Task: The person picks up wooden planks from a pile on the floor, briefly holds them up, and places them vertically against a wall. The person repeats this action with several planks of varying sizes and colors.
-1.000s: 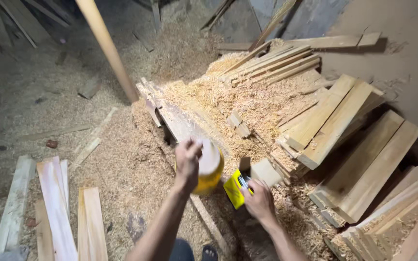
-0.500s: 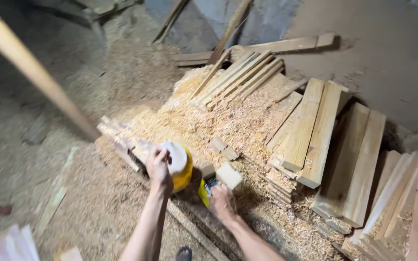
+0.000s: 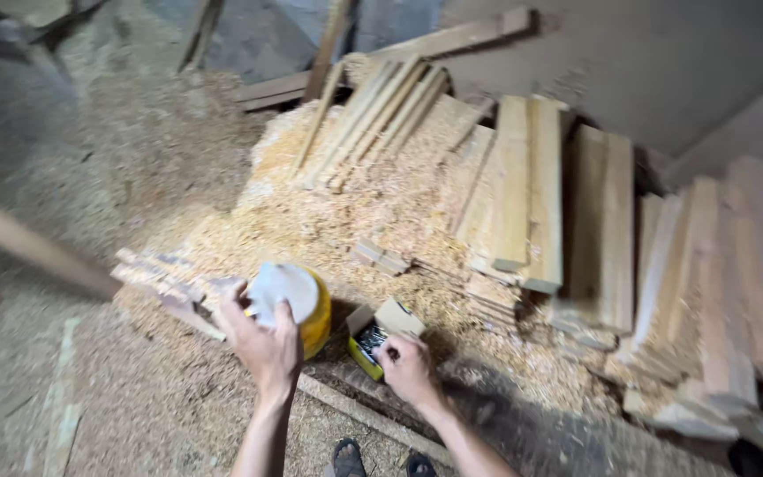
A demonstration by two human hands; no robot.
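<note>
While the left hand [image 3: 265, 346] wraps over the white lid of a yellow tub [image 3: 298, 305], fingers clamped on it, the right hand [image 3: 410, 368] sits just beside, fingertips dipped into a small open yellow box [image 3: 373, 336], grip unclear. Lid on, box flap up, nothing lifted out yet. Both rest on sawdust [image 3: 346, 212]. Beyond the hands, stacked planks [image 3: 532, 190]; left, a blurred pole [image 3: 28, 249]. Sandalled feet [image 3: 346, 459] below.

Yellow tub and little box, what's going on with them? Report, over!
Left hand gripping yellow tub by its white lid. Right hand in the open yellow box. Sawdust and planks all around, nothing blocking.
</note>
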